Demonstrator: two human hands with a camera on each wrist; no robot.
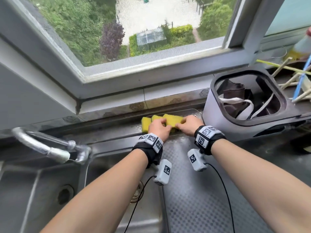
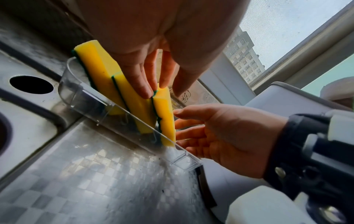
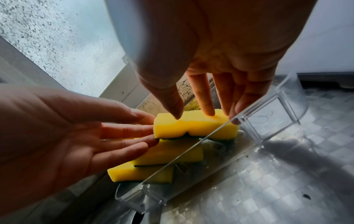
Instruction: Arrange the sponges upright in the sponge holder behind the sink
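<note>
Hands steadying yellow sponges at a steel kitchen sink under a window.

Three yellow foam sponges with green scrub backing stand on edge, leaning, in a clear plastic holder on the far sink ledge. Left hand and right hand touch the rightmost sponge with nearly straight fingers. Checkered steel drainboard lies near; grey bin sits right.

Head camera looked forward and down from above sink toward window, both forearms in frame. Left wrist camera sat close under left hand, facing right along holder. Right wrist camera sat close under right hand, facing left. All three shared sponges, holder.
</note>
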